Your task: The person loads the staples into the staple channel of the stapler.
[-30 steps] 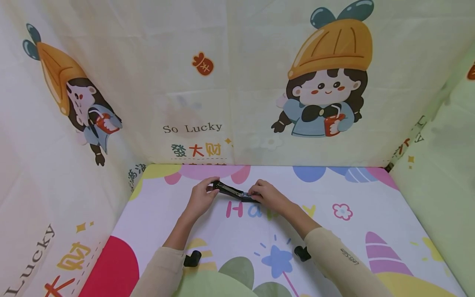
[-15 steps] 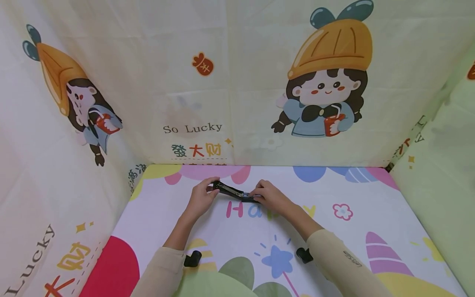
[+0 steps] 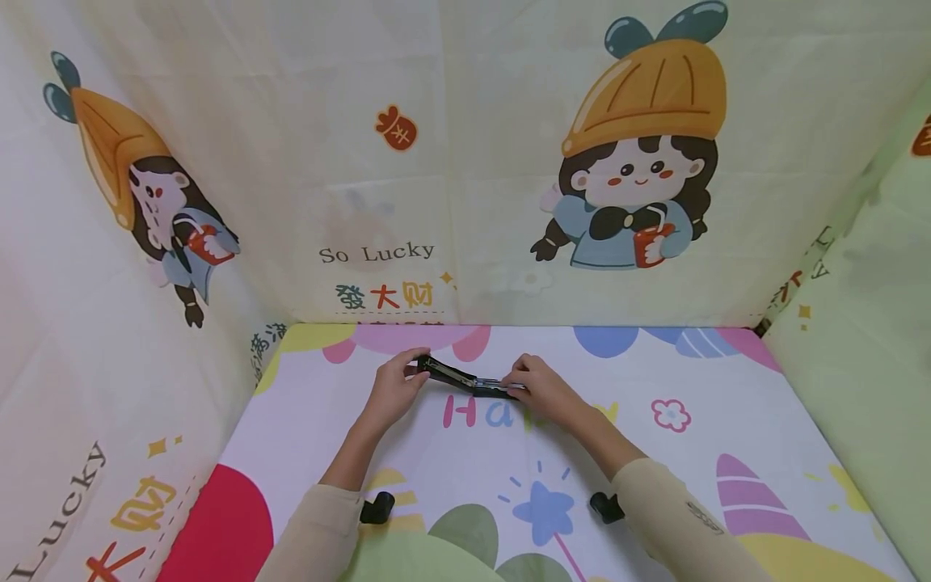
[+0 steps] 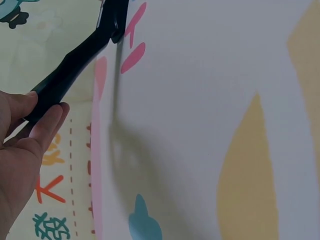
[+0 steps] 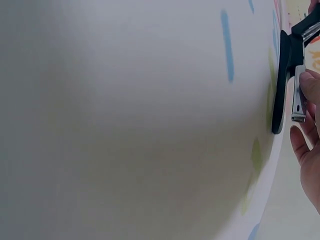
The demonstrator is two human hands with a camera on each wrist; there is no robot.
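Note:
A black stapler (image 3: 448, 374) is spread wide open over the table, bent at its hinge. My left hand (image 3: 395, 390) pinches the end of its raised top arm between thumb and fingers; the left wrist view shows that arm (image 4: 70, 70) slanting up from the hand (image 4: 22, 150). My right hand (image 3: 544, 390) is at the other half, above the base. In the right wrist view its thumb and fingers (image 5: 311, 90) pinch the silver metal staple rail (image 5: 299, 95), which stands apart from the black base (image 5: 280, 95) at its free end. The base lies along the tabletop.
The white table cover (image 3: 291, 436) has colourful prints and lettering. Printed cloth walls (image 3: 494, 162) rise at the back and both sides. A small black piece sits near each forearm, at the left sleeve (image 3: 378, 508) and the right sleeve (image 3: 607, 508).
My right hand has moved a little to the right along the base, and more of the metal rail shows. The left hand and the stapler's top arm have stayed in place.

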